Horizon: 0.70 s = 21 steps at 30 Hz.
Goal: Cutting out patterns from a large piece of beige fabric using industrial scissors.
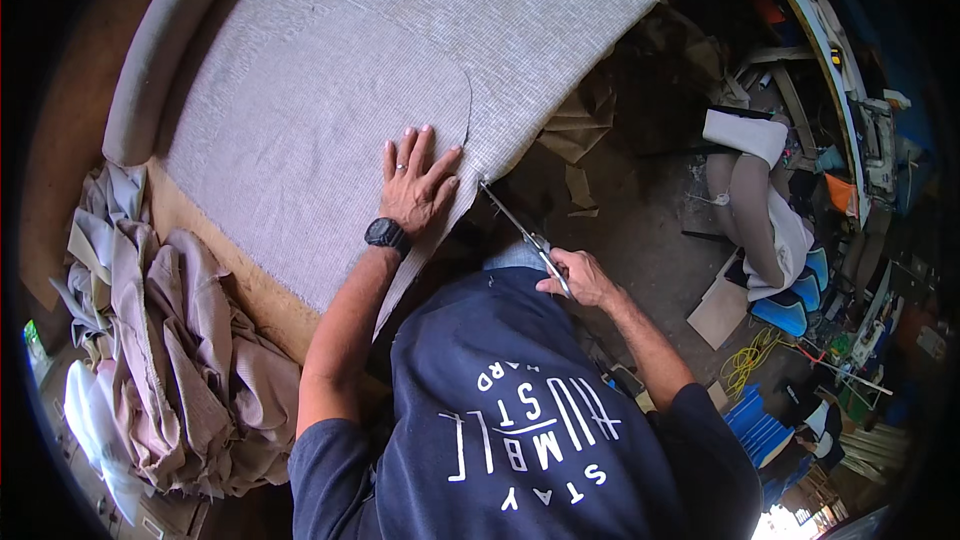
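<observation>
A large sheet of pale grey woven fabric [545, 25] lies spread over a wooden table. On top of it rests a pinkish-grey cut piece of fabric [310, 130] with a rounded far right corner. My left hand [418, 185] presses down flat near that piece's right edge, fingers spread. In my right hand [585, 278] is a pair of long metal scissors [517, 223], held by the handles. The scissor tips meet the lower sheet's edge, just right of my left hand. Whether the blades are parted there is too small to tell.
A thick fabric roll [160, 60] lies along the table's left side. Crumpled pinkish-brown fabric [190, 360] hangs beside the bare wooden table edge [270, 310]. On the floor at right are upholstered pieces [755, 210], blue items [790, 310] and a yellow cord [748, 360].
</observation>
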### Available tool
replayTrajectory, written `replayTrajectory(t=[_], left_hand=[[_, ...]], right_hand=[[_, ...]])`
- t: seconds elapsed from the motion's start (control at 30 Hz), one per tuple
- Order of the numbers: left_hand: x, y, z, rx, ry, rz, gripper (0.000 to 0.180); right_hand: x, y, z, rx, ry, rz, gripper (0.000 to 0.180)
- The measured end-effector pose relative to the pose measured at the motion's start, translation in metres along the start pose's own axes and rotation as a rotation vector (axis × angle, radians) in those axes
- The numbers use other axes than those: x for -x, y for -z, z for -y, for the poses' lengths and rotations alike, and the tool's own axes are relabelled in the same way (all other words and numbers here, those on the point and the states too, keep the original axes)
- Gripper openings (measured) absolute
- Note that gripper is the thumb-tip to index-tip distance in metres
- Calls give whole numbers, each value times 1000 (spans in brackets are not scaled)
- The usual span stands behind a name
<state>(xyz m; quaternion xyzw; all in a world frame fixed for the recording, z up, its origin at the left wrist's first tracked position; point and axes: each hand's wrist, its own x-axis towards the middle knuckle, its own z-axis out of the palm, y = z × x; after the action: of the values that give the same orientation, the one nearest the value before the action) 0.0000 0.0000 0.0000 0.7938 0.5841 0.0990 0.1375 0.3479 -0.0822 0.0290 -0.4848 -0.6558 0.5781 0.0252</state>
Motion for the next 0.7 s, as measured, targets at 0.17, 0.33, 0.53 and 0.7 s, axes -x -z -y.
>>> replayTrajectory(t=[0.17,0.33,0.53,0.7], left_hand=[[0,5,-4,-9,23,6,46],[-2,5,-5,6,26,2,45],[-2,6,-5,-3,18,4,45],[0,4,-3,-26,25,7,48]], right_hand=[[-1,8,5,-29,-36,72,63],[7,1,-7,-219,-44,89,60],[9,-16,-20,-369,-139,81,57],[-15,-49,-33,127,19,-34,68]])
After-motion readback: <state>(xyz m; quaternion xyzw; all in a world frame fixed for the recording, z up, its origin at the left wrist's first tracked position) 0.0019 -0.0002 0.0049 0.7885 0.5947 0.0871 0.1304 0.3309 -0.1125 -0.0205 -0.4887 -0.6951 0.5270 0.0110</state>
